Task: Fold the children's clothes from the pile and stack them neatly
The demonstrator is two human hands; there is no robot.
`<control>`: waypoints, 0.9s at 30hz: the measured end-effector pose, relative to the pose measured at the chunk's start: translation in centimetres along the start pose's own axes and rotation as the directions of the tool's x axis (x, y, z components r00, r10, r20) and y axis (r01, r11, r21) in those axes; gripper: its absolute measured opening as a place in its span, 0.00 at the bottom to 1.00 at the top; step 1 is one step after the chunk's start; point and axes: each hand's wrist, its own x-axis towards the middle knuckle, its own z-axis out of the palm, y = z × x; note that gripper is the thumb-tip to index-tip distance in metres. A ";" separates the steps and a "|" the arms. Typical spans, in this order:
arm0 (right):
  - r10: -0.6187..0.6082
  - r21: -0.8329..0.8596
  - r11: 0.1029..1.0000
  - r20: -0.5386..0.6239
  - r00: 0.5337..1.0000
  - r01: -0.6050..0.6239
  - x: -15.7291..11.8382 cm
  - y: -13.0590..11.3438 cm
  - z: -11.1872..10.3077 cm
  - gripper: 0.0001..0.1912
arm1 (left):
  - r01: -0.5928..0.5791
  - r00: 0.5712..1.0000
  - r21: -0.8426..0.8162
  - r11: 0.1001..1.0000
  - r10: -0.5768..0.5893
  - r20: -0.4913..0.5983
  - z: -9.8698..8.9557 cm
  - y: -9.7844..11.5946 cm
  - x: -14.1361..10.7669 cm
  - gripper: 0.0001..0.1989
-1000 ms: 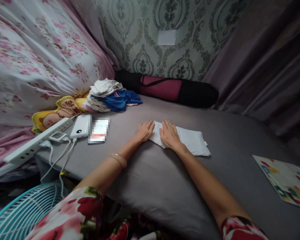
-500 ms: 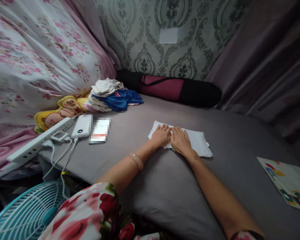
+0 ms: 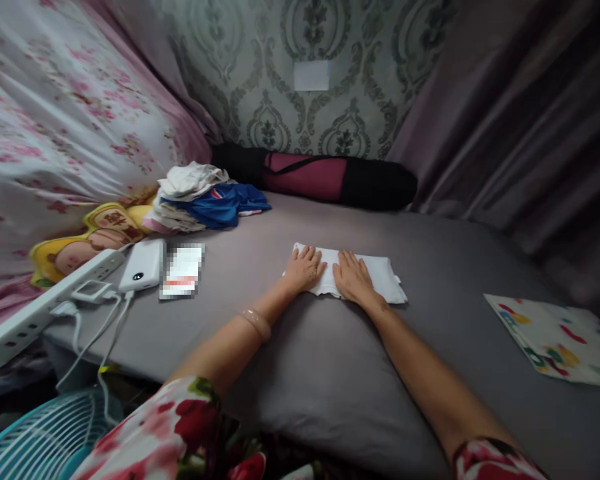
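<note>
The person's left hand [image 3: 304, 269] and right hand [image 3: 353, 277] lie open, palms down and a little apart, on a folded white cloth garment [image 3: 380, 273]. It lies flat on the grey fabric-covered bed [image 3: 330, 360], well apart from the rumpled blue and white clothes pile [image 3: 193, 181].

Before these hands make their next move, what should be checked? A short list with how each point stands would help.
1. Left hand flat on the white folded cloth: ok.
2. Right hand on the same cloth, apart from the left: ok.
3. Cloth lying wholly on the gray sheet: ok.
4. Near edge of the cloth straight: not ok, it looks wavy between the hands.
5. Blue garment away from both hands: ok.
6. Layers beneath the palms smooth: cannot tell, the hands cover them.
</note>
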 end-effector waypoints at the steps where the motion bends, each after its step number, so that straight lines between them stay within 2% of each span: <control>1: -0.004 0.013 1.000 0.013 1.000 0.004 -0.1 0.2 -0.3 0.31 | -0.005 1.000 0.006 1.000 0.005 0.004 -0.2 -0.1 -0.1 0.26; 5: 0.011 0.026 1.000 -0.017 1.000 -0.011 -1.1 1.2 -1.2 0.31 | 0.014 0.998 0.028 1.000 -0.012 -0.068 -0.7 -0.5 -0.4 0.27; 9: 0.067 0.060 0.996 0.001 0.998 -0.067 -1.8 1.8 -1.2 0.30 | 0.040 0.999 0.015 0.999 -0.041 0.019 -0.5 -0.8 -0.6 0.29; 12: 0.051 0.085 0.995 0.045 0.998 -0.054 -1.8 2.4 -1.2 0.31 | 0.027 0.998 0.028 0.999 -0.029 0.059 -0.7 -1.1 -0.5 0.28; 14: 0.038 0.078 0.996 0.048 0.998 -0.041 -1.9 3.2 -1.4 0.31 | 0.031 0.999 0.045 0.998 -0.033 0.039 -0.9 -1.5 -0.5 0.28; 18: 0.084 0.001 0.996 -0.037 0.996 -0.084 -2.3 5.0 -1.6 0.31 | 0.092 0.995 0.035 0.995 -0.091 -0.036 -0.4 -3.0 -0.5 0.29; 23: 0.132 0.018 0.991 0.004 0.991 -0.132 -2.6 5.8 -1.0 0.31 | 0.151 0.988 -0.023 0.988 -0.150 0.032 0.8 -4.0 -0.4 0.31; 27: 0.116 0.085 0.989 0.024 0.993 -0.118 -2.2 6.2 -1.2 0.30 | 0.185 0.981 -0.005 0.983 -0.184 0.062 0.4 -3.7 -0.2 0.32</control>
